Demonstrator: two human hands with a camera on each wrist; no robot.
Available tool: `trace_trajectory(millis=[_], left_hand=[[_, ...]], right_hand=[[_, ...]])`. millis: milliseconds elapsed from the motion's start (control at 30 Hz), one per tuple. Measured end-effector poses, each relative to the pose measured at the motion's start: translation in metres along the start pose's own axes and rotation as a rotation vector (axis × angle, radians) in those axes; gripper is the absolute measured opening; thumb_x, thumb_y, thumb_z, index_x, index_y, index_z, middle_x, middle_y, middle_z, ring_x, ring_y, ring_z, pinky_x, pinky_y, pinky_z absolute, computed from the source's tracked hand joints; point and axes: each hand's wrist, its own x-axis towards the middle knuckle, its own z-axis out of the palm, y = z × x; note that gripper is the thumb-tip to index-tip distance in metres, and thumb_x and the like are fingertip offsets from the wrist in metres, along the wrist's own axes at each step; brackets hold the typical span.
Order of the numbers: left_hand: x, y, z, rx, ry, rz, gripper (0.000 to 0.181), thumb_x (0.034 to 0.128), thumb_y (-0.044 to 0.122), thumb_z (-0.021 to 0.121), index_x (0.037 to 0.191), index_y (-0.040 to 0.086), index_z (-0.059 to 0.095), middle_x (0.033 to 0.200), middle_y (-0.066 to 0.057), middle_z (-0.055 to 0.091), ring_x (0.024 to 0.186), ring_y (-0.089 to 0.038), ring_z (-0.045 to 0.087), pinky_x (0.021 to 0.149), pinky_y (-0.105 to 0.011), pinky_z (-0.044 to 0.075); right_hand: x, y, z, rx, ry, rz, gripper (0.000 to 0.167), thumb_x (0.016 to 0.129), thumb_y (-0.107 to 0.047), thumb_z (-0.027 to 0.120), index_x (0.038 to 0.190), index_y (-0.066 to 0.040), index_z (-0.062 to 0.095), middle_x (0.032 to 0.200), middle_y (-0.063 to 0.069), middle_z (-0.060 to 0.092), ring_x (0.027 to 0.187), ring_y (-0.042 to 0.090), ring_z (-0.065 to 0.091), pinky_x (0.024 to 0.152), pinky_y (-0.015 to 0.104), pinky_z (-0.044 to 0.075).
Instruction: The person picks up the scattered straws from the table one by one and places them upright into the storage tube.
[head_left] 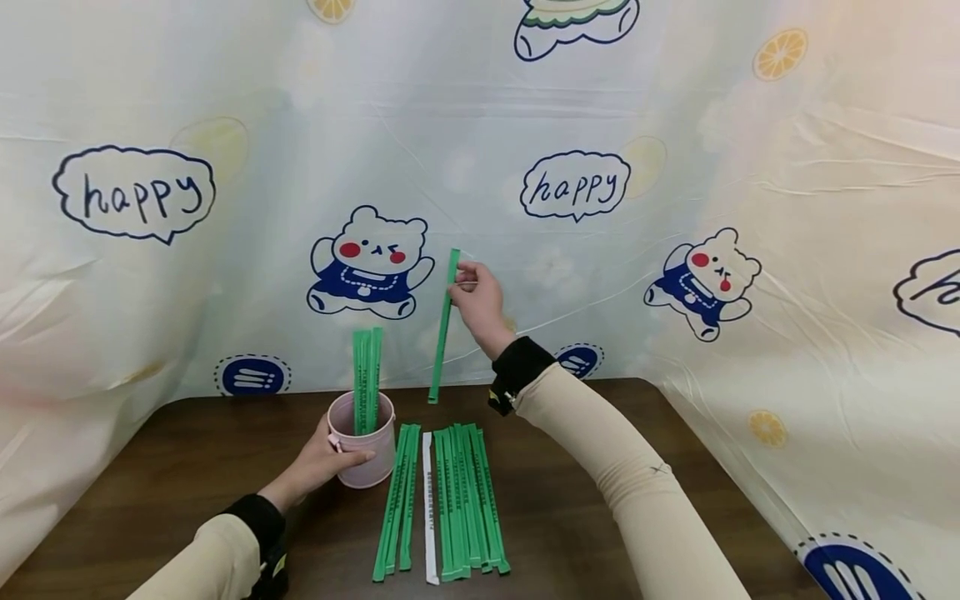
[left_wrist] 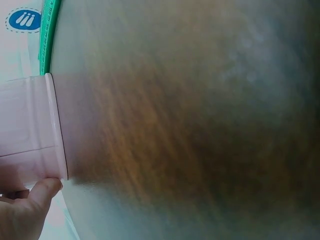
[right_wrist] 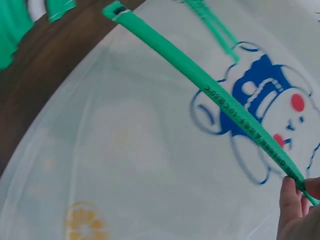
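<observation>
My left hand (head_left: pixel 318 462) grips a small pink bucket (head_left: pixel 381 458) from its left side, thumb across the front. Several green paper-wrapped straws (head_left: pixel 366 375) stand upright in it, their upper halves above the rim. High above the table, right of the bucket, my right hand (head_left: pixel 482 304) pinches one green wrapped straw (head_left: pixel 442 346) near its top end. The straw hangs slightly tilted, and black print shows along it in the right wrist view. On the table lie more green wrapped straws (head_left: pixel 465 500), side by side, with a white wrapped straw (head_left: pixel 429 508) among them.
The dark brown wooden table (head_left: pixel 585 500) carries the bucket and the row of straws. Behind it and at both sides hangs a pale cloth (head_left: pixel 480 100) printed with bears, orange slices and the word happy. The cloth meets the table's back edge.
</observation>
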Motion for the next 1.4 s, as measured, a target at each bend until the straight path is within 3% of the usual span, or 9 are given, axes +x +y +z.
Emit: trace_trajectory(millis=[200,367,600,933,1133,1400], left_hand=[[0.0,0.001,-0.001,0.015,0.009,-0.011,0.105,0.0894,0.021,0.078,0.159,0.001,0.002,0.157,-0.028,0.029,0.141,-0.046,0.038,0.116,-0.066,0.035],[0.0,0.001,0.0,0.01,0.007,-0.03,0.105,0.0889,0.022,0.078,0.16,0.002,0.003,0.158,-0.028,0.029,0.142,-0.046,0.037,0.117,-0.066,0.034],[-0.001,0.001,0.002,0.013,0.009,-0.046,0.107,0.0888,0.023,0.078,0.16,0.001,0.002,0.158,-0.029,0.028,0.142,-0.046,0.037,0.118,-0.067,0.033],[-0.002,0.001,0.003,-0.017,0.005,-0.01,0.104,0.0885,0.02,0.078,0.16,0.004,0.003,0.158,-0.027,0.028,0.142,-0.045,0.037,0.117,-0.067,0.034],[-0.001,-0.001,0.0,-0.02,0.007,-0.009,0.104,0.0888,0.02,0.078,0.16,0.004,0.003,0.157,-0.027,0.029,0.141,-0.045,0.038,0.117,-0.067,0.035],[-0.001,0.002,0.0,-0.009,0.014,-0.033,0.104,0.0886,0.022,0.078,0.16,0.003,0.004,0.157,-0.028,0.029,0.141,-0.045,0.038,0.117,-0.066,0.035]], right_hand=[[-0.004,-0.015,0.026,0.064,-0.014,-0.04,0.041,0.097,0.003,0.063,0.137,-0.001,0.056,0.117,0.018,0.061,0.102,0.02,0.062,0.092,0.032,0.061],[-0.014,-0.011,0.043,0.051,-0.024,-0.06,0.037,0.095,0.002,0.065,0.132,0.0,0.059,0.116,0.018,0.063,0.1,0.021,0.063,0.088,0.029,0.06],[-0.031,0.015,0.063,-0.024,-0.087,-0.055,0.036,0.096,-0.001,0.066,0.132,0.0,0.059,0.114,0.016,0.065,0.102,0.021,0.065,0.086,0.024,0.059],[-0.057,0.048,0.073,-0.054,-0.199,-0.012,0.037,0.098,-0.002,0.063,0.135,0.0,0.057,0.117,0.021,0.064,0.11,0.031,0.064,0.086,0.025,0.056],[-0.062,0.063,0.075,-0.08,-0.226,-0.008,0.036,0.098,-0.002,0.063,0.133,0.003,0.057,0.114,0.023,0.063,0.108,0.034,0.063,0.084,0.026,0.055],[-0.061,0.078,0.079,-0.15,-0.24,0.012,0.038,0.097,-0.002,0.065,0.134,0.001,0.058,0.11,0.018,0.065,0.099,0.025,0.066,0.079,0.023,0.054]])
